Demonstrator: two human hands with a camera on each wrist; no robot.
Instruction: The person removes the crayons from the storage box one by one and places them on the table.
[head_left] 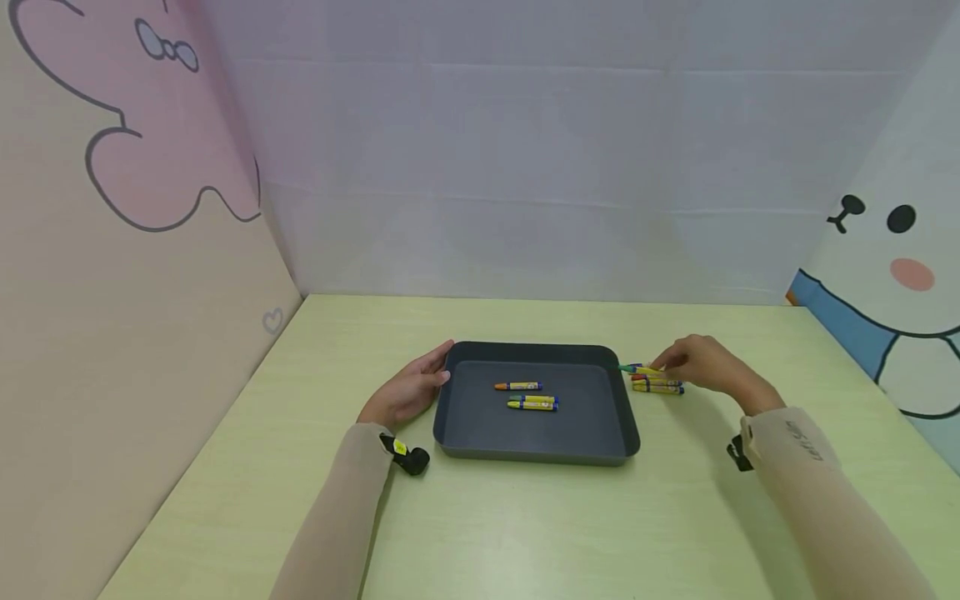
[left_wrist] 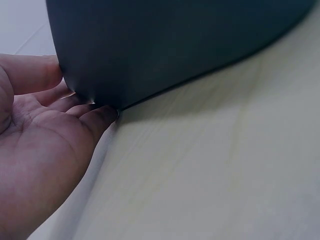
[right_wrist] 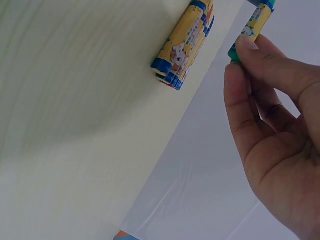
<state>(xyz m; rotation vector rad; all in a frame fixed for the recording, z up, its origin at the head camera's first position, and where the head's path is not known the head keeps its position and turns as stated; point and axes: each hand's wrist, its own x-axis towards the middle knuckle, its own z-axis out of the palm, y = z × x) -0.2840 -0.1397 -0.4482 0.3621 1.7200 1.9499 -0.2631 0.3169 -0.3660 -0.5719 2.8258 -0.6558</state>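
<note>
A dark tray [head_left: 480, 421] sits mid-table with an orange crayon [head_left: 517, 386] and two yellow-wrapped crayons [head_left: 534, 403] in it. My left hand [head_left: 441, 367] rests against the tray's left wall. In the left wrist view its straight fingers [left_wrist: 70, 95] touch the tray wall [left_wrist: 175, 40]. Right of the tray, my right hand [head_left: 658, 364] pinches a green crayon [head_left: 632, 367] by its end, just above a small pile of crayons [head_left: 658, 385] on the table. The right wrist view shows the pinch [right_wrist: 239, 56] on the green crayon [right_wrist: 257, 22], with the pile [right_wrist: 185, 45] beside it.
The pale green table [head_left: 525, 533] is boxed in by a white back panel and cartoon-printed side panels close on the left and right. A black wrist camera [head_left: 410, 458] lies near the tray's front left corner; another [head_left: 738, 454] sits on the right sleeve.
</note>
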